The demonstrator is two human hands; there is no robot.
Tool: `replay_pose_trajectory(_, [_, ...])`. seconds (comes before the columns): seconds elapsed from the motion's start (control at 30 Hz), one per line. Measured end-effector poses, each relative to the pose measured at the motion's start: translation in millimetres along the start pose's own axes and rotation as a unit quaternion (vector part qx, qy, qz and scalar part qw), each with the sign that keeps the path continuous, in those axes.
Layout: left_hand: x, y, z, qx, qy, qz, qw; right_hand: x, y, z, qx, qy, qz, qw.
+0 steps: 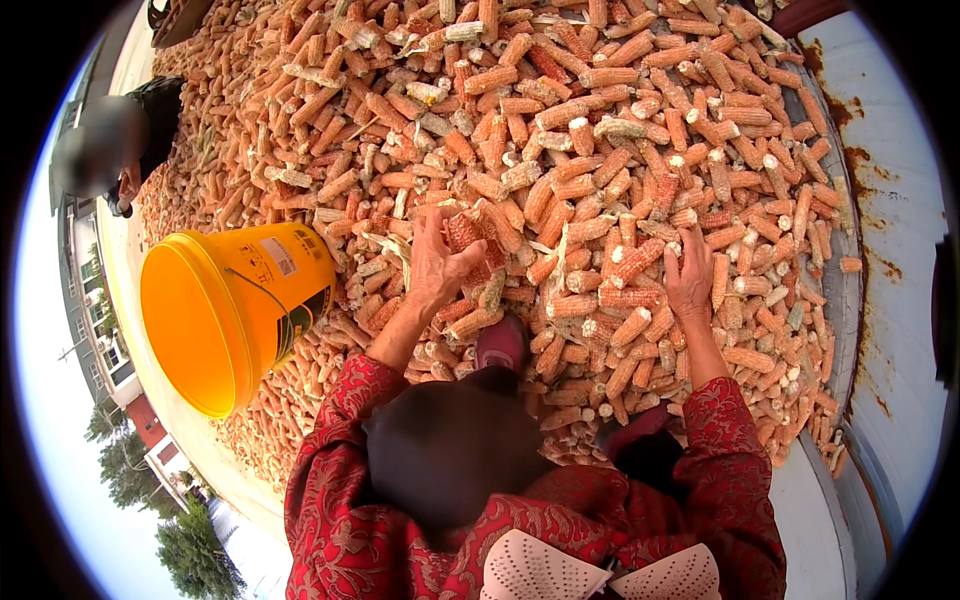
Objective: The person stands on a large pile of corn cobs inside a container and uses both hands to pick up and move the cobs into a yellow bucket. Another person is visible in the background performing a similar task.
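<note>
A deep pile of bare, orange-red corncobs [600,190] spreads in front of me. My left hand [434,262] is closed around a couple of darker red corncobs [466,236], its thumb lying across them. Farther right, my right hand [690,278] rests on the pile with its fingers apart and bent down onto the cobs. Near its fingertips lies a reddish cob with a pale end [637,261]. Whether the right fingertips press on any one cob is hard to make out.
A yellow bucket [215,310] lies tipped on its side at the left. Another person [150,125] is at the pile's far left edge. A rusty, pale metal wall [895,240] borders the right. My shoes [503,345] stand among the cobs.
</note>
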State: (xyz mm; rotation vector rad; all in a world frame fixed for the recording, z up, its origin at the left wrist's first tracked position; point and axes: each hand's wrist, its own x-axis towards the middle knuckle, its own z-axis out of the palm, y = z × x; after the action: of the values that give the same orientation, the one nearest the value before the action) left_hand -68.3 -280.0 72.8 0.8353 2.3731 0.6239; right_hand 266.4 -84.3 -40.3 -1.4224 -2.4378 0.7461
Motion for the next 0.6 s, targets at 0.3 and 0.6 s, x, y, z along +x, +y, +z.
replay_pose_trajectory(0.3, [-76.0,28.1,-258.3,0.298,0.509,0.116,0.799,7.7,14.5,-4.3,0.004,-0.028,-0.033,0.999])
replay_pose_trajectory(0.6, [-15.0,33.4,-83.0,0.086,0.035,0.128,0.987,17.5,11.5,-17.2,0.039,-0.1,-0.008,0.994])
